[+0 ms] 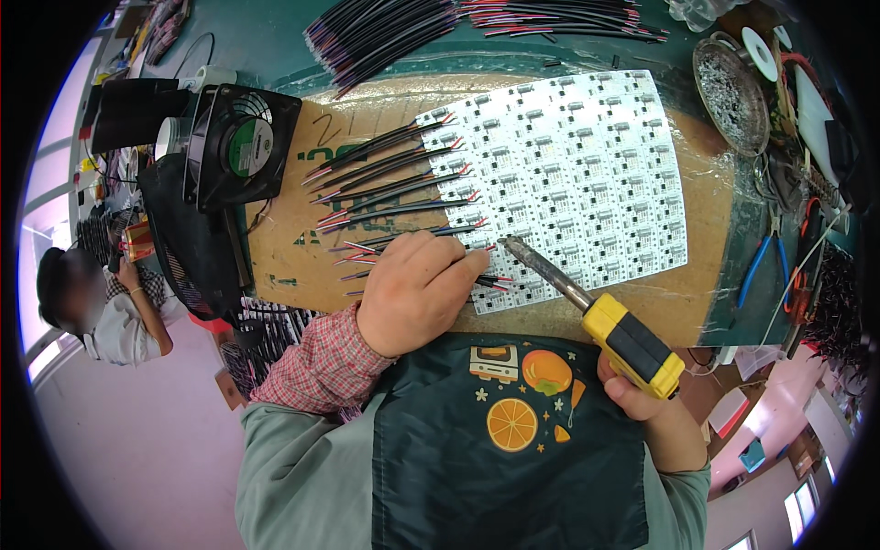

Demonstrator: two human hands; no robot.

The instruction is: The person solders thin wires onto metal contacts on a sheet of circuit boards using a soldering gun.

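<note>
A white circuit board panel (568, 174) with rows of small components lies on a brown cardboard sheet (706, 266). Along the panel's left edge, several black cables (376, 183) with bared red and black wire ends rest in a row. Near the lower left corner of the panel, my left hand (417, 289) is closed with its fingers pinched on a cable, whose tip is partly hidden by them. My right hand (632, 394) grips a yellow and black soldering iron (628, 339) from below. The iron's dark tip meets the panel just right of my left fingertips.
A black fan (240, 147) stands at the left. Bundles of black cables (385, 37) lie at the back. On the right are a metal dish (731, 96) of solder scraps and blue-handled pliers (765, 266). Another person (119, 312) sits at far left.
</note>
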